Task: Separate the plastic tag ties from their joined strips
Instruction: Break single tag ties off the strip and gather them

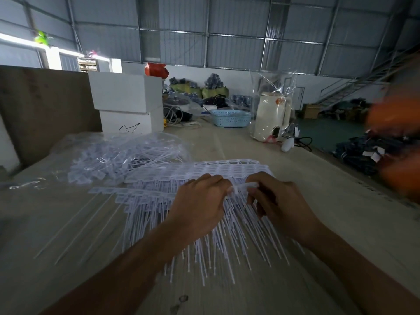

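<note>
One wide-angle view from the person's head, facing forward and down — close over the desk, both forearms reaching in from the bottom edge, a warehouse wall and roof far beyond.

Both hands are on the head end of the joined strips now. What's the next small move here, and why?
Probably pull the two hands apart with a slight twist to snap one tie free. The left hand and right hand both pinch the same white tie head above the stack of joined strips, so it looks gripped but not yet separated. The freed piece could then go on the loose pile at the left.
</note>
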A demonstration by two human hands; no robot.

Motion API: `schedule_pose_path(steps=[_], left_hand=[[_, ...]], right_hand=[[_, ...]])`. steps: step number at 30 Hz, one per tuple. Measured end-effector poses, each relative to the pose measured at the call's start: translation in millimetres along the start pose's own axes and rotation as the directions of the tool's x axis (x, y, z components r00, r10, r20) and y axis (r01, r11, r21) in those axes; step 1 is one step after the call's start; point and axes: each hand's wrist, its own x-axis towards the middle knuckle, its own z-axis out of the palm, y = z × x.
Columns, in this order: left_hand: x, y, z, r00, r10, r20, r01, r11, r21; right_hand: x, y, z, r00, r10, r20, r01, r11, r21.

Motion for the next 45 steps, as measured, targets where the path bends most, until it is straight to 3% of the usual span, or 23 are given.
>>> schedule_pose_path(steps=[3, 19, 22, 24, 27, 30, 34, 37, 42, 45], left_hand=[[0, 1, -2, 1.000, -0.016, 0.001, 0.016, 0.998, -0.054], [2, 3, -1, 0.999, 0.039, 0.033, -0.038, 0.998, -0.048], [1, 5, -3, 0.999, 0.041, -0.001, -0.041, 0.995, -0.094], [2, 5, -6, 0.999, 0.024, -0.041, -0.028, 0.992, -0.119], [3, 2, -7, 0.999, -0.039, -0.030, 0.034, 0.987, -0.154], [1, 2, -6, 0.999, -0.051, 0.006, 0.051, 0.984, -0.168], [1, 8, -8, 0.995, -0.077, -0.065, 0.062, 0.976, -0.208], [0, 12, -6, 0.995, -0.057, -0.087, 0.036, 0.973, -0.226], [3, -4, -7, 0.990, -0.048, 0.131, 0.101, 0.894, -0.437], [2, -21, -12, 0.983, -0.079, 0.165, 0.143, 0.894, -0.423]], right_hand=[[0, -1, -1, 0.999, -0.040, 0.017, 0.041, 0.998, -0.042], [2, 13, 4, 0.992, 0.115, -0.061, -0.122, 0.983, -0.134], [4, 29, -7, 0.944, 0.284, -0.171, -0.312, 0.934, -0.172], [5, 40, -21, 0.887, 0.405, -0.223, -0.430, 0.900, -0.071], [4, 32, -21, 0.894, 0.438, -0.094, -0.417, 0.891, 0.180], [6, 9, -2, 0.939, 0.343, 0.041, -0.342, 0.910, 0.234], [5, -11, 11, 0.915, 0.355, 0.193, -0.403, 0.842, 0.360], [4, -14, 13, 0.901, 0.370, 0.227, -0.431, 0.824, 0.368], [5, -7, 9, 0.868, 0.448, 0.215, -0.495, 0.737, 0.460], [6, 1, 7, 0.837, 0.514, 0.188, -0.530, 0.680, 0.507]])
